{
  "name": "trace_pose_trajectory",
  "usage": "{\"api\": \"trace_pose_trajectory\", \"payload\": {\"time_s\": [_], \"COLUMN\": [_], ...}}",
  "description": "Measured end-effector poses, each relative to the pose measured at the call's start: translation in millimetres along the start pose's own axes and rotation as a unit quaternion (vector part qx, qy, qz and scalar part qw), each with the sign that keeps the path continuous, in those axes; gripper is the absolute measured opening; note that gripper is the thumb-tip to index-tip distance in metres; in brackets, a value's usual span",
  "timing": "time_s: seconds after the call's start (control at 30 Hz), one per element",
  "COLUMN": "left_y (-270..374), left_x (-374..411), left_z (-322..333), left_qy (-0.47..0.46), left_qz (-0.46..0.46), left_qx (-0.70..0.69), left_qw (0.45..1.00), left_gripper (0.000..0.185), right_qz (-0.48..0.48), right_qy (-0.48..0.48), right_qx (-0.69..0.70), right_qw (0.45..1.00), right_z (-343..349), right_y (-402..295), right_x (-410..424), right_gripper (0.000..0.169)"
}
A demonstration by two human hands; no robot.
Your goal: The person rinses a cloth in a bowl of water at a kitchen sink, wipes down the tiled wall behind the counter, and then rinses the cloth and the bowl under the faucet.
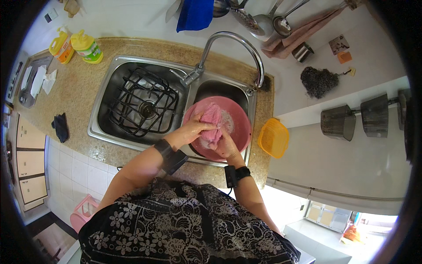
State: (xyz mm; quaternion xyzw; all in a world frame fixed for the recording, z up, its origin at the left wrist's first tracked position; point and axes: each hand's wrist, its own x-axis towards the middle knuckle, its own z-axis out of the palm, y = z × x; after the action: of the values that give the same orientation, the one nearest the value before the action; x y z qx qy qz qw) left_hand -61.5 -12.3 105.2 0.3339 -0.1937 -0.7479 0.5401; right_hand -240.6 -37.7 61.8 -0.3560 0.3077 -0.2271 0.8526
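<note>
A wet pink cloth [212, 119] is bunched between my two hands, above a pink plastic basin [243, 132]. My left hand [194, 128] grips the cloth from its left side, thumb across the front. From below and the right, my right hand [226, 145] holds its lower end. White suds [228, 121] float on the water in the basin around the cloth. The basin sits in the right bowl of a stainless steel double sink [138, 144]. Above it arches the chrome faucet [230, 34]; I cannot see water running from it.
Black metal stove grates [143, 102] lie in the left sink bowl. An orange plastic basket [273, 138] stands right of the sink. Two yellow jugs [87, 48], a black cloth [60, 127] and white tissues [39, 81] are on the left counter. Ladles [263, 24] hang on the wall.
</note>
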Motion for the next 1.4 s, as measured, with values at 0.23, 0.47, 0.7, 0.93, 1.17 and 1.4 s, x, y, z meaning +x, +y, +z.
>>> {"api": "trace_pose_trajectory", "payload": {"time_s": [0.23,0.47,0.7,0.93,1.17,1.4], "left_y": [0,33,-10,-35,-45,-45], "left_x": [3,-9,4,11,21,23], "left_z": [-34,12,-16,-27,28,-1], "left_qy": [0.063,0.160,-0.084,0.041,0.164,0.162], "left_qz": [-0.022,-0.027,0.032,-0.021,0.003,-0.071], "left_qx": [0.120,0.021,0.430,-0.028,-0.035,-0.109], "left_qw": [0.991,0.986,0.898,0.999,0.986,0.978], "left_gripper": [0.053,0.065,0.068,0.035,0.028,0.029], "right_qz": [-0.120,-0.171,-0.125,-0.300,-0.273,-0.334], "right_qy": [0.153,0.175,0.093,0.304,0.341,0.305], "right_qx": [0.014,0.062,0.044,-0.455,-0.580,-0.606], "right_qw": [0.981,0.967,0.987,0.782,0.687,0.654], "right_z": [2,3,37,44,35,52], "right_y": [-37,-39,-53,-42,-43,-15], "right_x": [-3,-5,-2,8,15,20], "right_gripper": [0.024,0.025,0.034,0.023,0.021,0.017]}}
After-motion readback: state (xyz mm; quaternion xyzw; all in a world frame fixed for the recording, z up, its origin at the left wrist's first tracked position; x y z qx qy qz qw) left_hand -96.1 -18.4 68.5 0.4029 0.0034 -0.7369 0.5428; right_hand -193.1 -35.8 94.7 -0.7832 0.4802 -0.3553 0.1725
